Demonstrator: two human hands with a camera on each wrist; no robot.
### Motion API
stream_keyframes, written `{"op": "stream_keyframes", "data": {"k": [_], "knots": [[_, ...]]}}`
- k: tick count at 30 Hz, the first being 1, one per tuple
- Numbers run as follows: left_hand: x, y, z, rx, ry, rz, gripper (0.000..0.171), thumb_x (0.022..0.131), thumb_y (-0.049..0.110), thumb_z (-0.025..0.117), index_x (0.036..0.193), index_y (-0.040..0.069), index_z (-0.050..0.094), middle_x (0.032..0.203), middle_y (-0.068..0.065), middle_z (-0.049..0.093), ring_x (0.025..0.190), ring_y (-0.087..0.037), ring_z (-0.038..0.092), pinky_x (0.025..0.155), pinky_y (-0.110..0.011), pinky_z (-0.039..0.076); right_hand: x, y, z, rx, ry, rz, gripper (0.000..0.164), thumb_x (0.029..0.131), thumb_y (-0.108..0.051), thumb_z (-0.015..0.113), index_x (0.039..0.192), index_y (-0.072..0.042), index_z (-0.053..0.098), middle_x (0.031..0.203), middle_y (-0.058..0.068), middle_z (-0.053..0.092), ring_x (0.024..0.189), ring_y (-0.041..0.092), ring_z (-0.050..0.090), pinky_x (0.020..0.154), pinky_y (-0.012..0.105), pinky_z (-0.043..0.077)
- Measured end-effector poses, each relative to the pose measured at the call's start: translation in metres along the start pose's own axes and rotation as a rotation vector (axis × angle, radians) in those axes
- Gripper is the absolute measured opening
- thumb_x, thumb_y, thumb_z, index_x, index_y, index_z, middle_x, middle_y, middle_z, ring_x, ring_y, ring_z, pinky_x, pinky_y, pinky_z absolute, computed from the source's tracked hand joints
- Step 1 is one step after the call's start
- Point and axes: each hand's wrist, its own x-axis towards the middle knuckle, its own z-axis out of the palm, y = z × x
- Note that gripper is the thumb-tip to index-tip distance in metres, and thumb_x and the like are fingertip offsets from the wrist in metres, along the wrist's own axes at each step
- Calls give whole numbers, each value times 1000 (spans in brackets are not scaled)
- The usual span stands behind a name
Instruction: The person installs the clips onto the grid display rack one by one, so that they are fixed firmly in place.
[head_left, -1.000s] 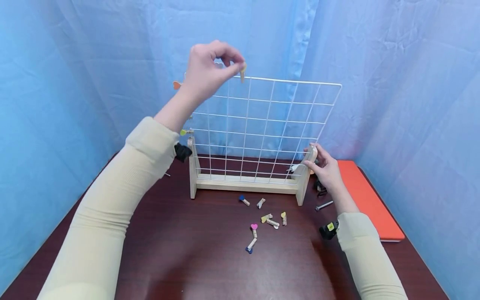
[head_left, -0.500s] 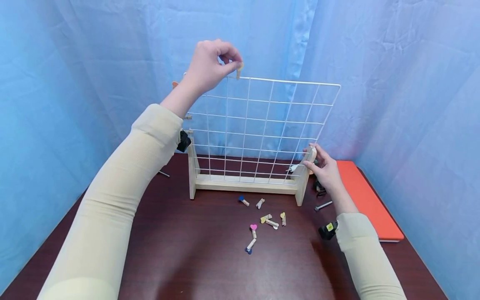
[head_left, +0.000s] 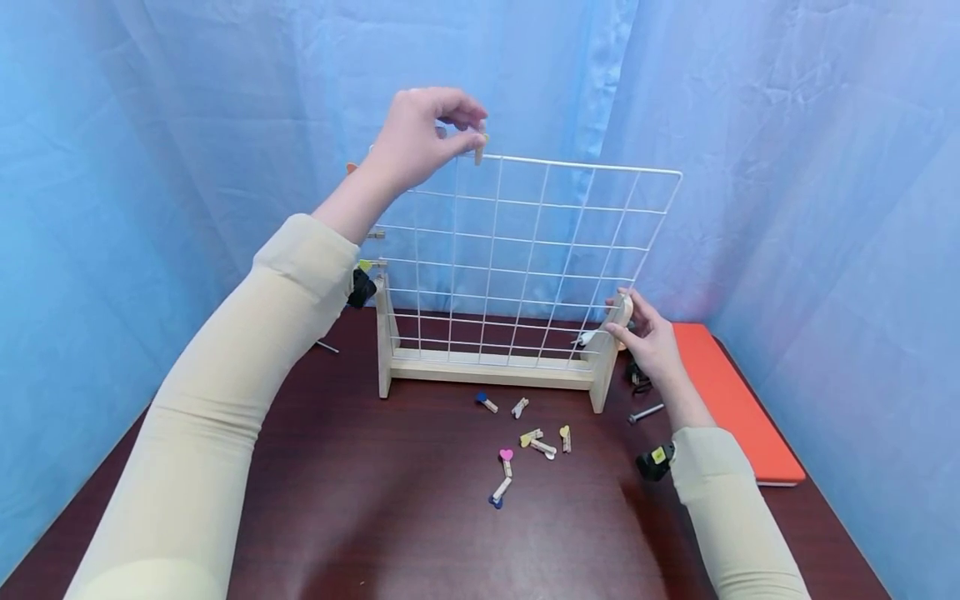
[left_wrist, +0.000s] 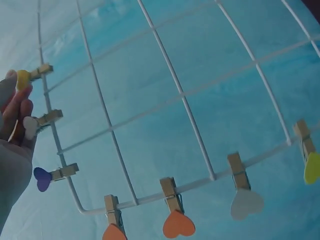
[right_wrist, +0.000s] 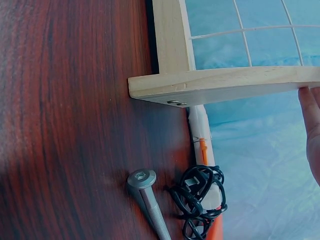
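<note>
My left hand (head_left: 429, 137) is raised at the top wire of a white grid panel (head_left: 585, 164). Thumb and fingers pinch a wooden clothespin (head_left: 479, 156) with a yellow heart. In the left wrist view this yellow-heart clothespin (left_wrist: 40, 73) sits across the wire, the fingers at its heart. Along the same wire are a white-heart clothespin (left_wrist: 49, 118) and a purple-heart clothespin (left_wrist: 62, 172). Lower right, my right hand (head_left: 654, 343) grips the upper part of the stand's wooden side panel (head_left: 613, 354), thumb in front and fingers behind.
Several heart clothespins lie on the dark table, among them a pink one (head_left: 507, 460) and a blue one (head_left: 500, 493). More are clipped along the grid's side, including an orange one (left_wrist: 178, 222). Right of the stand are a bolt (head_left: 647, 413), black cable (right_wrist: 197, 200) and red-orange board (head_left: 735, 400).
With the yellow-heart clothespin, my left hand has shifted slightly left, then a little down toward the top wire. My right hand stays on the side panel.
</note>
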Motion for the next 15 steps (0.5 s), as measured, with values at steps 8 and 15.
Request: {"op": "stream_keyframes", "data": {"k": [8,15], "knots": [[-39,17,17,-143,101,193,27,78,25,68,101,12,67,101,3,65,92,-10,53,85,-25,40,0,1,-1,-5,4,1,55,84,-3,59,133,-18,41,124,23,49,115,37,43,72,14,47],[-98,18,79,-203,-126,183,29,74,23,71,100,10,67,95,1,65,87,-10,52,75,-28,46,-1,1,-3,-4,11,3,55,83,-3,59,133,-18,42,123,23,49,113,35,46,71,15,48]]}}
